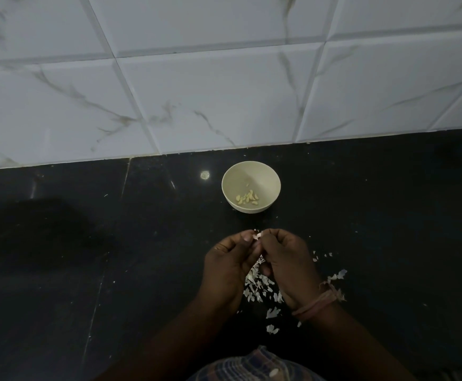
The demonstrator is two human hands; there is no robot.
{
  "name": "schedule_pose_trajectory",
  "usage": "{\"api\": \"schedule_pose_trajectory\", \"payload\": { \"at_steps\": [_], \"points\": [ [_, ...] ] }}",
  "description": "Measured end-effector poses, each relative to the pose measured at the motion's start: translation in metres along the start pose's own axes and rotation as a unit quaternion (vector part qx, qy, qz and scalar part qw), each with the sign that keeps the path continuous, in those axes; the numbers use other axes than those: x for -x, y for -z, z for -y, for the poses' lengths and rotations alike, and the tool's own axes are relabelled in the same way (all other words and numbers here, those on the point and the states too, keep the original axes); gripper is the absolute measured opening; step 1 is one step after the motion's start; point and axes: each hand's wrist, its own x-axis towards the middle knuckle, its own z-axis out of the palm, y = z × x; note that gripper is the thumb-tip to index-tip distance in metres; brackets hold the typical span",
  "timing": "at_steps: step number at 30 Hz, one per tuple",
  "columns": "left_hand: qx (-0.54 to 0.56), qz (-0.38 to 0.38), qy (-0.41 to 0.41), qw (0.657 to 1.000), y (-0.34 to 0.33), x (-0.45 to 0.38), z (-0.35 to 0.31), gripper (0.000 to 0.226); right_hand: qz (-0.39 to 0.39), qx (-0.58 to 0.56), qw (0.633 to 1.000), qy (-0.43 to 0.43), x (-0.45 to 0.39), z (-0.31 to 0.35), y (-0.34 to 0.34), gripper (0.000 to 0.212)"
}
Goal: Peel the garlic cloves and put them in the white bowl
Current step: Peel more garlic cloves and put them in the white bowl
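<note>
A small white bowl point(263, 174) stands on the black counter near the tiled wall, with several peeled garlic cloves point(247, 198) lying in its bottom. Just in front of it my left hand point(228, 266) and my right hand point(290, 266) meet above the counter, fingers curled. Between their fingertips they pinch a garlic clove point(258, 236), of which only a pale bit of skin shows. A heap of white garlic peels point(258, 287) lies on the counter under and between my hands.
More peel flakes point(337, 276) are scattered to the right of my right wrist and toward my body. The white marble-patterned tiled wall point(224, 92) rises behind the bowl. The black counter point(87, 257) stretches dark to the left and right.
</note>
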Motion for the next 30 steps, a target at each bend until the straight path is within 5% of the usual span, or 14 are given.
{"api": "schedule_pose_trajectory", "payload": {
  "at_steps": [4, 6, 10, 15, 22, 30],
  "points": [
    [0.025, -0.025, -0.001, 0.999, -0.001, -0.001, -0.002, 0.015, 0.011, -0.091, 0.995, -0.035, 0.001, -0.003, -0.003, 0.039],
    [0.038, -0.031, -0.002, 0.999, 0.0, -0.001, -0.005, 0.015, -0.003, -0.098, 0.995, -0.035, 0.0, -0.004, -0.002, 0.032],
    [0.033, -0.027, -0.007, 0.999, 0.0, 0.001, -0.005, 0.014, -0.03, -0.016, 0.999, 0.035, -0.002, -0.006, 0.005, 0.01],
    [0.02, -0.023, -0.014, 0.999, -0.002, 0.005, -0.005, 0.015, -0.072, 0.19, 0.969, 0.137, 0.003, -0.005, 0.009, 0.031],
    [-0.016, -0.011, -0.043, 0.999, -0.003, 0.006, -0.003, 0.015, -0.065, 0.23, 0.956, 0.171, 0.004, -0.01, 0.009, 0.005],
    [-0.028, -0.013, -0.043, 0.999, 0.001, 0.008, -0.001, 0.015, -0.062, 0.252, 0.942, 0.213, 0.003, -0.014, 0.004, 0.006]
  ]
}}
